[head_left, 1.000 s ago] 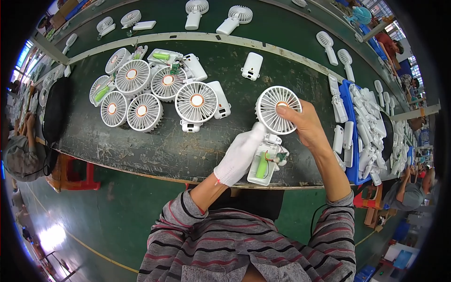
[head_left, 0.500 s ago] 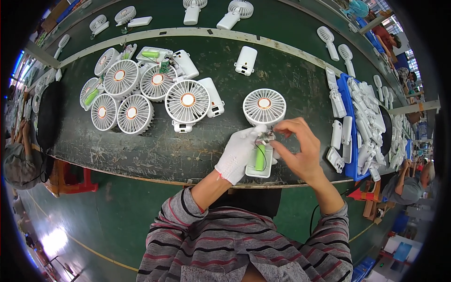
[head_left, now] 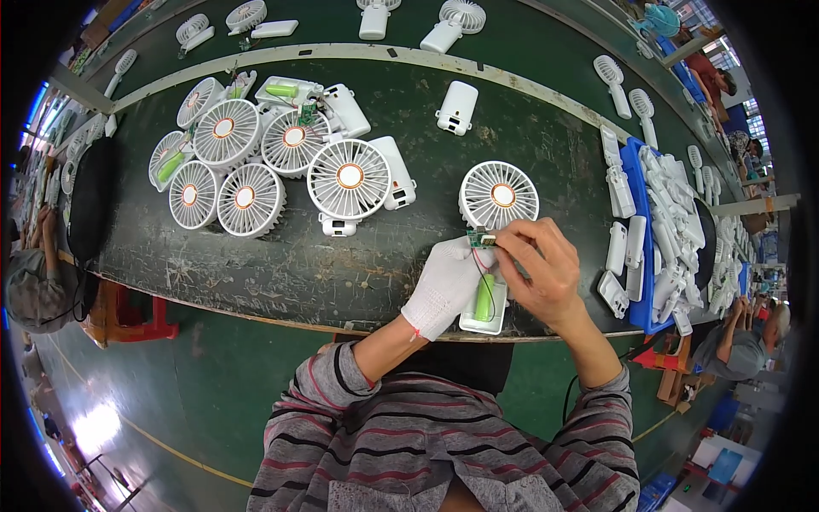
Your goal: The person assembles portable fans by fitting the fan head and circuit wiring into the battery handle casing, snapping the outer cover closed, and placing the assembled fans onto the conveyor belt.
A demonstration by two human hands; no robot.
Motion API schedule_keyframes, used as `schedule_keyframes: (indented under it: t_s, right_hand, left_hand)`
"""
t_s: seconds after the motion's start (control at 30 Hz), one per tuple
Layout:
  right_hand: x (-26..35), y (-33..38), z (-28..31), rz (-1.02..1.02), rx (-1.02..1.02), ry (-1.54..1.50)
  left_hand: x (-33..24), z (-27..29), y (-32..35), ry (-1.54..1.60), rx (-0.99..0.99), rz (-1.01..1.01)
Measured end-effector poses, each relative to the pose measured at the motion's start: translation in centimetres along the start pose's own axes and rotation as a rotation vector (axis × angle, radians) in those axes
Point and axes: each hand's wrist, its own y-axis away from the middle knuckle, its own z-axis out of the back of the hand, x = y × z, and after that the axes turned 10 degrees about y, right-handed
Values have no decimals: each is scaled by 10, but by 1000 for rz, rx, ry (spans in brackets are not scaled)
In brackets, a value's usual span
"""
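Pinching a green board (head_left: 483, 240) between the thumb and fingers of the bare right hand (head_left: 544, 269), just below the head of a fan (head_left: 502, 196). Resting the gloved left hand (head_left: 445, 286) along the left side of the fan's open handle (head_left: 480, 326), bending its fingers up near the board, but not revealing whether gripping or only touching. Trailing thin wires (head_left: 479, 266) from the board down to a green battery (head_left: 485, 300) lying inside the handle. Having the fan lying face up on the dark tabletop (head_left: 367, 273), handle toward the near edge. Facing a lone white case (head_left: 457, 108) lying beyond the fan. Having more fans (head_left: 350, 177) lying clustered well to the left. Having a blue bin (head_left: 633, 166) standing at the right, brimming with white parts (head_left: 670, 230), and loose shells (head_left: 614, 293) lying just beside its left wall.
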Motion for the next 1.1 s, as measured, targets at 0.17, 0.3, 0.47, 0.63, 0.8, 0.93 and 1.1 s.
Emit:
schedule_keyframes:
  t_s: [0.17,0.3,0.47,0.63,0.8,0.93,1.1]
  right_hand:
    - [2,2,1,-17,-45,-10]
    - [9,8,-2,-169,-79,-188]
    - [13,18,-3,-214,5,-250]
    - [5,34,5,-303,126,-176]
    - [8,25,0,-680,307,-568]
    - [3,30,10,-692,226,-561]
    - [-3,37,7,-655,198,-627]
  left_hand:
    - [-8,-3,5,-280,-17,-137]
    - [-15,-3,0,-91,-71,-89]
    - [-8,6,-8,-53,-60,-55]
    - [-2,2,-3,-15,106,-33]
    - [2,17,-3,319,-20,202]
    - [3,7,-10,352,65,275]
    - [-2,-4,-9,282,38,255]
